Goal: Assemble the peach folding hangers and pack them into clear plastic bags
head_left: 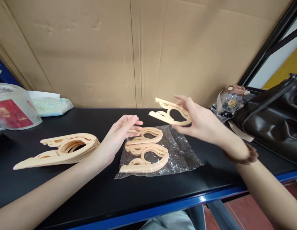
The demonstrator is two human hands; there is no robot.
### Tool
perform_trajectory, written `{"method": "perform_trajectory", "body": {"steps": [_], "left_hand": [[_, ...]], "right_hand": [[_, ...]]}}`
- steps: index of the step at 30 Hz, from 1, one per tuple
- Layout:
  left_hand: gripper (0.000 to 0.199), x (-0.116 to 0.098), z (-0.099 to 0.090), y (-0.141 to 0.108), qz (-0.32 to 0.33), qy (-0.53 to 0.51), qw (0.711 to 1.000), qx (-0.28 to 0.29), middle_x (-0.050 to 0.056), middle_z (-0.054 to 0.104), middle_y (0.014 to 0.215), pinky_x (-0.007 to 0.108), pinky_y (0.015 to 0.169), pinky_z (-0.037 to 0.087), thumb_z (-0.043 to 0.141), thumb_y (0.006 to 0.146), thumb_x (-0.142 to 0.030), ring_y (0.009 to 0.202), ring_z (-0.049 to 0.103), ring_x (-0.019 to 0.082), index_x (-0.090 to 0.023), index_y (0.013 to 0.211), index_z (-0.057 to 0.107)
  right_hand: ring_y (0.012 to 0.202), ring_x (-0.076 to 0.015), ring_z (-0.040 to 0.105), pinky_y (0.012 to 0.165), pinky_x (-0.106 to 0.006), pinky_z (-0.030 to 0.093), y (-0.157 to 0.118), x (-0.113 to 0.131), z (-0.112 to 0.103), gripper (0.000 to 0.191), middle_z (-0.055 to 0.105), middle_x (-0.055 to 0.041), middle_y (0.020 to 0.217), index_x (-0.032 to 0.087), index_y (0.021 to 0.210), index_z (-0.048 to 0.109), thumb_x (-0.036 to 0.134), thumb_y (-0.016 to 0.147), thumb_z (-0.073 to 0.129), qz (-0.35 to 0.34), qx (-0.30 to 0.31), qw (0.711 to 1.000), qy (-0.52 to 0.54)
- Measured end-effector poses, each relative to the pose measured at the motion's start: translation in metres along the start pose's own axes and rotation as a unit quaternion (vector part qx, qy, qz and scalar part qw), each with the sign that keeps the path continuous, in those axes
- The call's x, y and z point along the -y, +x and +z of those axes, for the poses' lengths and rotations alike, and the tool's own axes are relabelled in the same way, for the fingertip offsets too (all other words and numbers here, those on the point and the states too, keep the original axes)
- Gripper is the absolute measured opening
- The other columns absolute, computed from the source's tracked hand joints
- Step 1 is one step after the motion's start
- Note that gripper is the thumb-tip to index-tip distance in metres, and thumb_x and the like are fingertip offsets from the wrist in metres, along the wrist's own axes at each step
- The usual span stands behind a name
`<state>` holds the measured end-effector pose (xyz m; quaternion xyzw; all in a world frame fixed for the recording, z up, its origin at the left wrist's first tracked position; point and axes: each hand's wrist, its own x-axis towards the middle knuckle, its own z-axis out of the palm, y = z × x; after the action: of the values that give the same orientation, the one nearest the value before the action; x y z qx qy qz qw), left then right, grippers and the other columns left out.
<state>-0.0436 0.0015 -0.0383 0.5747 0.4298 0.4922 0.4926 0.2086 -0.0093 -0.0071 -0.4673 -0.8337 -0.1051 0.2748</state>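
Note:
My right hand [195, 118] holds a cream folding hanger [173, 120] between thumb and fingers, raised above the back of a clear plastic bag [184, 153]. In and on the bag lie two folded cream hangers [150, 167], one behind the other. My left hand [122, 131] is at the bag's back left edge, its fingers by the rear hanger's end; whether they grip it or the film is hard to tell. Left of my left forearm sits a stack of the same hangers [91, 151].
The black tabletop [139, 201] has a blue front edge. A plastic tub [16, 107] and a tissue pack [51, 106] stand at the left back. On the right are a dark leather bag [277, 118] and a clear bottle [231, 100]. Cardboard [91, 48] closes off the back.

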Motion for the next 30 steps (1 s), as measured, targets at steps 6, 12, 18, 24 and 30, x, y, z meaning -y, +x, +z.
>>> {"method": "perform_trajectory", "body": {"steps": [6, 12, 18, 24, 30], "left_hand": [[0.031, 0.007, -0.005, 0.006, 0.008, 0.035, 0.998, -0.042, 0.006, 0.070, 0.101, 0.038, 0.092, 0.049, 0.058, 0.084, -0.049, 0.104, 0.062, 0.024, -0.019, 0.089, 0.062], [0.029, 0.009, -0.004, 0.006, 0.003, 0.051, 0.998, -0.040, 0.006, 0.071, 0.100, 0.040, 0.094, 0.048, 0.057, 0.084, -0.047, 0.103, 0.063, 0.024, -0.020, 0.088, 0.062], [0.025, 0.010, -0.006, 0.007, 0.008, 0.077, 0.996, -0.052, 0.006, 0.071, 0.101, 0.043, 0.102, 0.042, 0.054, 0.085, -0.043, 0.110, 0.060, 0.025, -0.020, 0.085, 0.063], [0.022, 0.014, -0.007, 0.008, -0.001, 0.093, 0.994, -0.049, 0.004, 0.071, 0.105, 0.042, 0.109, 0.033, 0.055, 0.085, -0.041, 0.115, 0.057, 0.024, -0.021, 0.085, 0.064], [0.020, 0.015, -0.007, 0.008, -0.008, 0.097, 0.994, -0.049, 0.002, 0.071, 0.104, 0.040, 0.108, 0.035, 0.055, 0.085, -0.039, 0.114, 0.058, 0.024, -0.022, 0.083, 0.065]], "right_hand": [[0.105, -0.0318, 0.063, 0.083, -0.042, 0.051, -0.008, -0.056, -0.026, 0.060, 0.060, -0.0137, 0.126, 0.020, 0.125, 0.040, 0.053, 0.079, 0.060, 0.119, 0.185, 0.975, 0.027], [0.107, -0.0319, 0.059, 0.084, -0.038, 0.048, -0.018, -0.065, -0.034, 0.060, 0.055, -0.0167, 0.130, 0.017, 0.127, 0.042, 0.043, 0.076, 0.062, 0.141, 0.293, 0.946, 0.012], [0.103, -0.0266, 0.059, 0.081, -0.034, 0.048, -0.019, -0.050, -0.042, 0.059, 0.055, -0.0103, 0.128, 0.021, 0.123, 0.043, 0.039, 0.072, 0.066, 0.122, 0.337, 0.933, 0.039], [0.106, -0.0272, 0.059, 0.086, -0.034, 0.048, -0.022, -0.040, -0.038, 0.061, 0.058, -0.0087, 0.124, 0.021, 0.122, 0.046, 0.035, 0.067, 0.067, 0.108, 0.338, 0.933, 0.054], [0.097, -0.0274, 0.062, 0.078, -0.035, 0.048, -0.027, -0.047, -0.053, 0.057, 0.060, -0.0129, 0.120, 0.018, 0.121, 0.046, 0.038, 0.069, 0.061, 0.148, 0.284, 0.947, 0.009]]}}
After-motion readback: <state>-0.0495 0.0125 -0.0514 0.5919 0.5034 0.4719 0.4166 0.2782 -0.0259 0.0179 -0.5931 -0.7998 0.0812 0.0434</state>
